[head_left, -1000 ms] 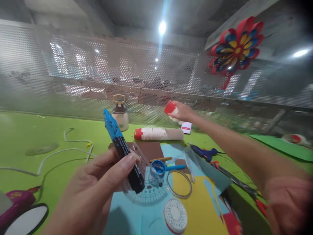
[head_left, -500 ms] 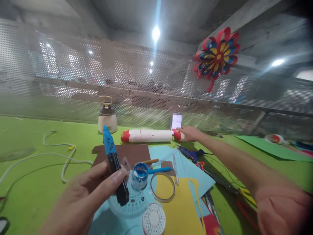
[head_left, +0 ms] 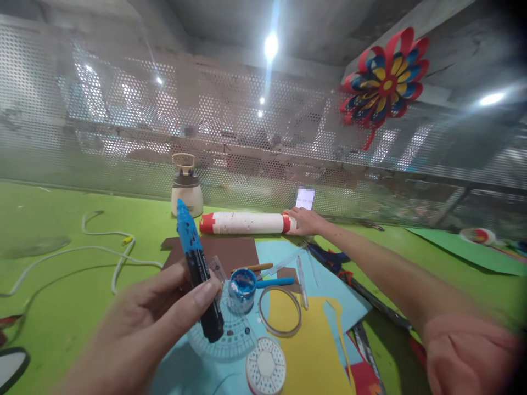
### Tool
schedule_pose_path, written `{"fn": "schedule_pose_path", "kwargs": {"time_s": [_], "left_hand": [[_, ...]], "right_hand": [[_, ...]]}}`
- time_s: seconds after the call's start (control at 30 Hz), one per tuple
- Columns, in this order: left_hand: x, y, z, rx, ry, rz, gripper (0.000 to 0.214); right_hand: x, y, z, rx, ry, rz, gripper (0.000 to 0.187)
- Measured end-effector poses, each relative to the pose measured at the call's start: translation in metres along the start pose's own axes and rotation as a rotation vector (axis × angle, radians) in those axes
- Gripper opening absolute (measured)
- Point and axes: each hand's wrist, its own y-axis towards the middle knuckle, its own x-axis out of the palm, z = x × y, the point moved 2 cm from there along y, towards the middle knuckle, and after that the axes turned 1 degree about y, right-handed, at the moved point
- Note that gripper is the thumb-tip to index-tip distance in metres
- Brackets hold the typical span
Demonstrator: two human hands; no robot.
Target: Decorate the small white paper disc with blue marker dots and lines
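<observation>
My left hand [head_left: 164, 318] grips a black marker [head_left: 201, 285] whose upper part is coated in blue paint, tip pointing up. Farther off, my right hand [head_left: 307, 221] has its fingers around the right end of a white tube [head_left: 249, 223] with red ends; part of that end is hidden by the fingers. The tube lies sideways on the green table [head_left: 61, 219]. Just right of the marker stands a small jar of blue paint [head_left: 242, 293], with a blue-handled tool [head_left: 275, 282] beside it. A clear protractor [head_left: 230, 340] lies under the marker and jar.
Behind the tube stand a spray bottle [head_left: 187, 192] and a lit phone [head_left: 305, 197]. Brown [head_left: 218, 249], light blue [head_left: 349, 302] and yellow paper [head_left: 308, 345] cover the middle, with a tape ring [head_left: 280, 333] and a round white box [head_left: 265, 365]. A glue gun [head_left: 327, 255] lies under my right forearm. A white cable [head_left: 119, 269] trails left.
My right hand has moved slightly left along with the red end, and the dark gap between it and the white tube has closed. The left hand keeps the marker; the view has shifted a little.
</observation>
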Motion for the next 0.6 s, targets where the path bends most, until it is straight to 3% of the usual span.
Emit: {"fn": "schedule_pose_path", "kwargs": {"time_s": [0.23,0.43,0.6], "left_hand": [[-0.006,0.010,-0.003,-0.021,0.046,0.038,0.023],[-0.009,0.014,-0.009,-0.054,0.037,-0.014,0.030],[-0.017,0.019,-0.016,-0.001,0.105,-0.086,0.035]], "right_hand": [[0.006,-0.002,0.006,0.031,0.018,0.030,0.035],[0.011,0.003,0.011,0.103,0.009,0.088,0.034],[0.019,0.006,0.011,0.112,0.038,0.123,0.033]]}}
